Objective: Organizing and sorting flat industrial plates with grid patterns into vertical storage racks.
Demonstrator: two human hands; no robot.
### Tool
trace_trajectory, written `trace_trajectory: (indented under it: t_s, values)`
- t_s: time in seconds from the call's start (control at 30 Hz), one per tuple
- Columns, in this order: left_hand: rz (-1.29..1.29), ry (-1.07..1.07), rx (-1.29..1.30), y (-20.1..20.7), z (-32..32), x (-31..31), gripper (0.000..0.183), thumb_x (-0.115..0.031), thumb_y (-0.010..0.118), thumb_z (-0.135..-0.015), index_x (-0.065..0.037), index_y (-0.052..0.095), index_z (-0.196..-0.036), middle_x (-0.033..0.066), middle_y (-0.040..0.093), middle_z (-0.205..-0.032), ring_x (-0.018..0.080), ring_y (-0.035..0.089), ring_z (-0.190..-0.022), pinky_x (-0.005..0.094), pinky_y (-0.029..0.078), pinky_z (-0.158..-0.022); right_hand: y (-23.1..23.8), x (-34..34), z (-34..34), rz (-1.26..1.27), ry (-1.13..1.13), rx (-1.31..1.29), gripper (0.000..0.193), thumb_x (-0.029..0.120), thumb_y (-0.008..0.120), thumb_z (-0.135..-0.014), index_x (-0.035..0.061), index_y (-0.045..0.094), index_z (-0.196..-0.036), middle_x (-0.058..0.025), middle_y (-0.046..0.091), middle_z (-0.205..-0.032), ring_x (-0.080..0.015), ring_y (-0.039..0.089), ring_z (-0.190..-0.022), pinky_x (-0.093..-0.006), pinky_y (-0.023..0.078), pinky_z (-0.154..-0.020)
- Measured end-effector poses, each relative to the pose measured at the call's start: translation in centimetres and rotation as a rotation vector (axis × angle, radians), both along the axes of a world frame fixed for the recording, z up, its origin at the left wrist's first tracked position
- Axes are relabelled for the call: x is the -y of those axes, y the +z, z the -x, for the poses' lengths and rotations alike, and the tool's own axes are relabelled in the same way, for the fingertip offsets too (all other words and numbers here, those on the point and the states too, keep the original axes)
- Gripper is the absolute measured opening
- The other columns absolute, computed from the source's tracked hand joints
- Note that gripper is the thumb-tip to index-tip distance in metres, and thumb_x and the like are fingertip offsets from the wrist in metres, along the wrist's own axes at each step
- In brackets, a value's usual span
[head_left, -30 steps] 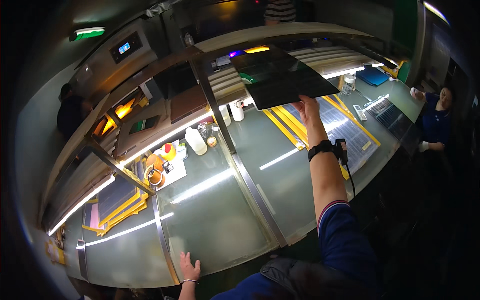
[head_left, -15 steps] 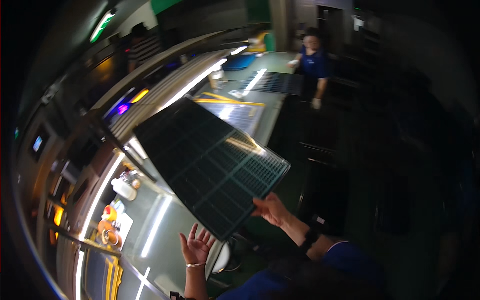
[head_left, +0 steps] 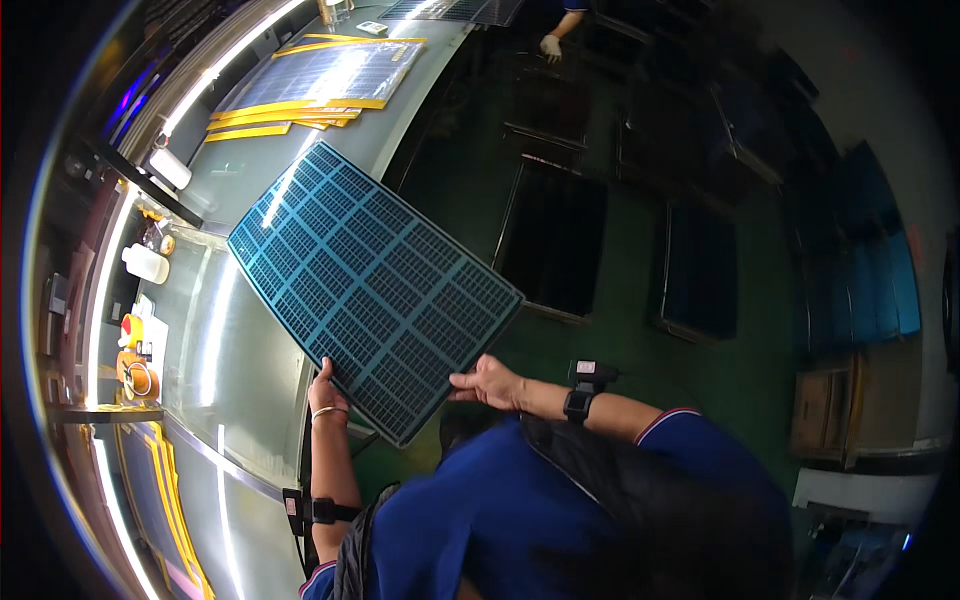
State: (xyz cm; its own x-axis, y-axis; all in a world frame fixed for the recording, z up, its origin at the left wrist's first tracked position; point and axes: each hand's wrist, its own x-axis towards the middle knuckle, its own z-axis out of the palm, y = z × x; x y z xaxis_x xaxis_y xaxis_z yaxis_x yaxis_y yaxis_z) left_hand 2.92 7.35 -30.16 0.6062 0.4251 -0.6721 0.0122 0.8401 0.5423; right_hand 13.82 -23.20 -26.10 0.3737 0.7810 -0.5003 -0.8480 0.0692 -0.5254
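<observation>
A large thin circuit board panel (head_left: 370,290), blue-green with a grid of dark patterned blocks, is held up tilted in front of me. My left hand (head_left: 328,392) grips its left long edge near the lower corner, thumb against the rim and the other fingers partly hidden. At the near right edge, my right hand (head_left: 492,386) pinches the panel between thumb and fingers. The panel's far end hangs over the grey bench top (head_left: 225,310) on the left.
Yellow-edged film sheets (head_left: 330,75) lie on the far bench. A white bottle (head_left: 145,263) and an orange tape roll (head_left: 135,375) stand along the left side. Dark panels on racks (head_left: 552,240) fill the right floor. A co-worker's gloved hand (head_left: 551,47) shows at the top.
The panel has turned so its patterned face catches the light. My left hand, spread and apart from it before, now grips its edge. My view has tilted downward.
</observation>
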Motion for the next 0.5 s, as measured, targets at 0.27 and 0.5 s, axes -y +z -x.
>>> trace_trajectory:
  t_s: [0.27,0.5]
  values:
    - [-0.642,0.400,-0.388,3.3,-1.1,3.5,0.029,-0.028,0.066,-0.084,-0.001,0.061,-0.075,0.0045,0.062,-0.070,0.0126,0.056,-0.059,0.0272,0.047,-0.056,-8.3,9.1,-9.3,0.066,-0.004,-0.279,0.045,0.006,0.051,-0.087,0.0067,0.039,-0.130,-0.0115,0.047,-0.127,-0.0261,0.047,-0.117,-0.0428,0.040,-0.098]
    - [-1.048,0.437,-0.929,1.8,-0.7,8.4,0.044,-0.038,0.064,-0.081,0.000,0.059,-0.060,0.0131,0.055,-0.053,0.0218,0.049,-0.049,0.0365,0.040,-0.052,-3.3,1.8,-19.3,0.072,0.335,-0.090,0.035,0.025,0.040,-0.094,0.0049,0.047,-0.122,-0.0135,0.050,-0.125,-0.0274,0.052,-0.110,-0.0403,0.040,-0.096]
